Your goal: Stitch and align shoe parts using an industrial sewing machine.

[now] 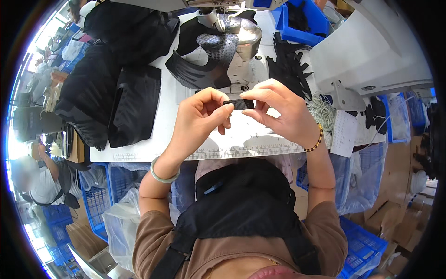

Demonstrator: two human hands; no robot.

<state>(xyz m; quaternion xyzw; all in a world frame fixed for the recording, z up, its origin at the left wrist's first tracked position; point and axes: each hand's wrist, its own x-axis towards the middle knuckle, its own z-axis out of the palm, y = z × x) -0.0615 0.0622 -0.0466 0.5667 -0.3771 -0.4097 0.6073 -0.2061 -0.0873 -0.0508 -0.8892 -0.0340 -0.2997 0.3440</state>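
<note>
- Wearing a black apron (246, 200) over a brown shirt (160, 232), the person is sitting at the near edge of a white sewing table (172, 135), where a ruler strip (218, 155) is running along the rim.
- The left hand (204, 114), with a pale bangle (165, 174) on its wrist, is pinching the left end of a short black textile strip (239, 103) between thumb and forefinger; its other fingers are curling in.
- The right hand (285, 111), with a beaded bracelet (319, 139) on its wrist, is steadying the strip's right end, thumb below and forefinger above, parted only by about the strip's width.
- The strip is hanging in the air above the table's middle, well apart from the needle area, so by my judgement it is being handled rather than stitched; whether it is already sewn or folded, I cannot tell.
- To the left, large black fabric pieces (139, 102) are lying heaped; to the right, tangled white cord (320, 111) is resting beside a sheet of paper (344, 132).
- Farther off, a curved black panel (220, 51) is lying by the sewing machine's head (209, 17); it is not touching the strip, so any joining of the two seems not yet done.
- Black offcuts (288, 65) are lying far right, below a blue bin (304, 30) that is holding more dark material.
</note>
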